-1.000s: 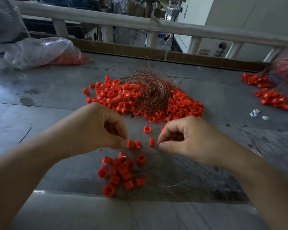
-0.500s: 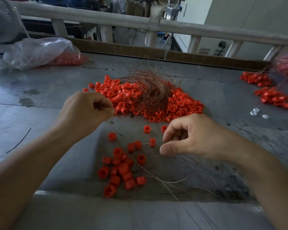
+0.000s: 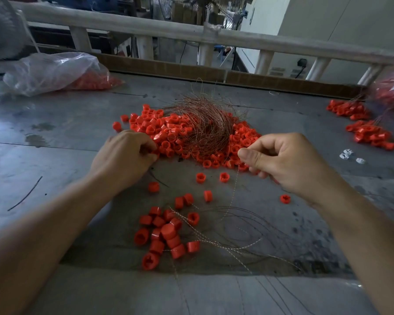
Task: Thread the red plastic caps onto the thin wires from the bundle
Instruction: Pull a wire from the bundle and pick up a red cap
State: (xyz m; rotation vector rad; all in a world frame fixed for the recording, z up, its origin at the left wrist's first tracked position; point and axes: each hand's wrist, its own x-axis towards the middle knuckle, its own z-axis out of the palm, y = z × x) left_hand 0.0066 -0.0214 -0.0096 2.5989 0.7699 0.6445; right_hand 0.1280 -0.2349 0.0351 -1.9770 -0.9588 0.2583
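The right hand (image 3: 287,164), right of centre, pinches a thin wire (image 3: 235,185) between thumb and forefinger, and the strand trails down toward the loose caps (image 3: 166,235) at lower middle. The left hand (image 3: 123,160) curls its fingers at the near-left edge of the cap pile (image 3: 166,130) on the desk (image 3: 55,137). The wire bundle (image 3: 205,126) lies on that pile; whether the left hand grips a cap I cannot tell.

Grey metal table (image 3: 55,137) bears red caps (image 3: 168,130), wire bundle (image 3: 205,126), plastic bag (image 3: 50,71).
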